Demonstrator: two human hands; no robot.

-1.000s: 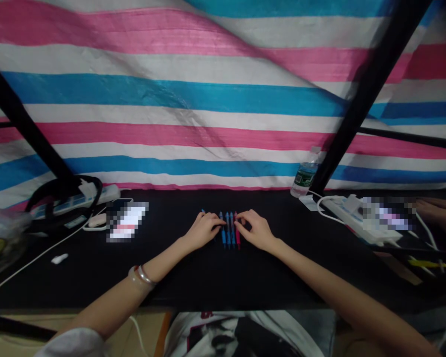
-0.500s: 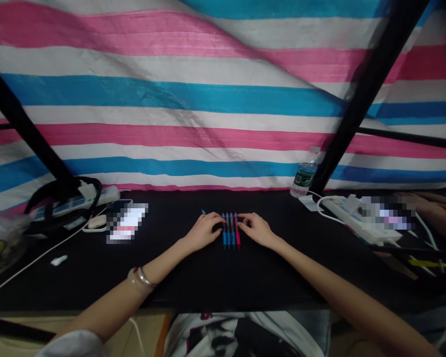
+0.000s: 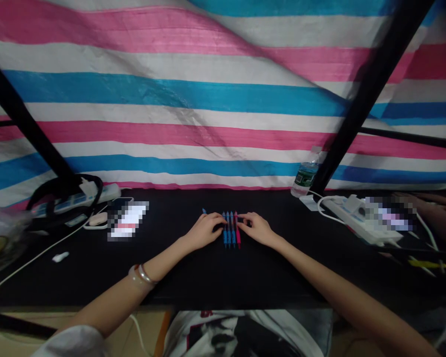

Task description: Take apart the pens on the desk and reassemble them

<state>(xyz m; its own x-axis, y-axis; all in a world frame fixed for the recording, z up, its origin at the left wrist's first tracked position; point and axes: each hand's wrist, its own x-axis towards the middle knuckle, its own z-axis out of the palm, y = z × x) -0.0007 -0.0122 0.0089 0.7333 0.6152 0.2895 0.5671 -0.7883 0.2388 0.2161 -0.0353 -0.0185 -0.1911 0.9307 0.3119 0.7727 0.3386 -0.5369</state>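
Note:
Three blue pens [image 3: 229, 239] and a pink pen [image 3: 238, 237] lie side by side in a row on the black table, their lengths pointing away from me. My left hand [image 3: 205, 230] rests at the row's left side, fingers bent and apart, with fingertips at the leftmost blue pen. On the other side, my right hand [image 3: 259, 230] has its thumb and forefinger apart against the pink pen's edge. Neither hand is wrapped round a pen. Another blue pen [image 3: 204, 211] shows its tip beyond my left hand, which hides the rest.
Left on the table [image 3: 193, 282] are a lit phone [image 3: 128, 222], an earbud [image 3: 60, 257], cables and a power strip [image 3: 111, 192]. To the right stand a water bottle [image 3: 305, 176] and another power strip [image 3: 371, 225]. Someone's arm [image 3: 436, 213] lies at far right.
The view has shifted very slightly. Both hands stay at the sides of the pen row, and the pens look almost unmoved.

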